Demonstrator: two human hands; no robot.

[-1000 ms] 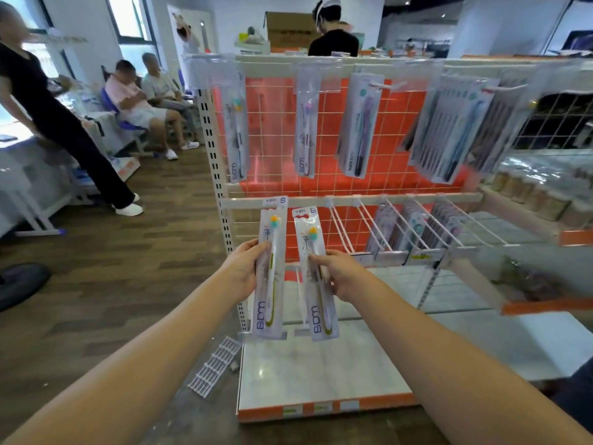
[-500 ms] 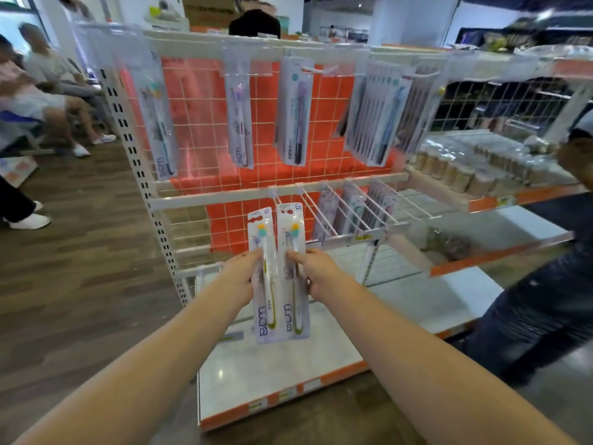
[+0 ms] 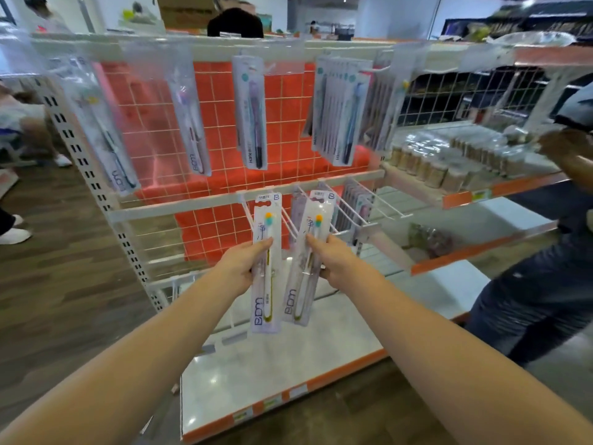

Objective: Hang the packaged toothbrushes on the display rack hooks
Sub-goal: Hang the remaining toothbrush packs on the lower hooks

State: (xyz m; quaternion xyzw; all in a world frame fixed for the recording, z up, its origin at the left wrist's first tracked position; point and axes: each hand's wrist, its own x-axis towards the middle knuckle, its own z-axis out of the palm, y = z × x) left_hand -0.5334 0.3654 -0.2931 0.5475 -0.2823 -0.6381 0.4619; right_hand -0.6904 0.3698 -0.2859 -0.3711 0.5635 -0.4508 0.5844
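holding one packaged toothbrush each, both hands are raised in front of the display rack (image 3: 224, 200). the left hand (image 3: 239, 268) is closed around the middle of the left toothbrush pack (image 3: 265, 284), which stands upright with its top just at the white hooks (image 3: 324, 203) of the lower rail. the right hand (image 3: 333, 263) grips the right toothbrush pack (image 3: 305, 284), tilted slightly, its top also up among those hooks. whether either pack is on a hook cannot be told. more packs (image 3: 252, 114) hang along the top row over the orange grid panel (image 3: 288, 123).
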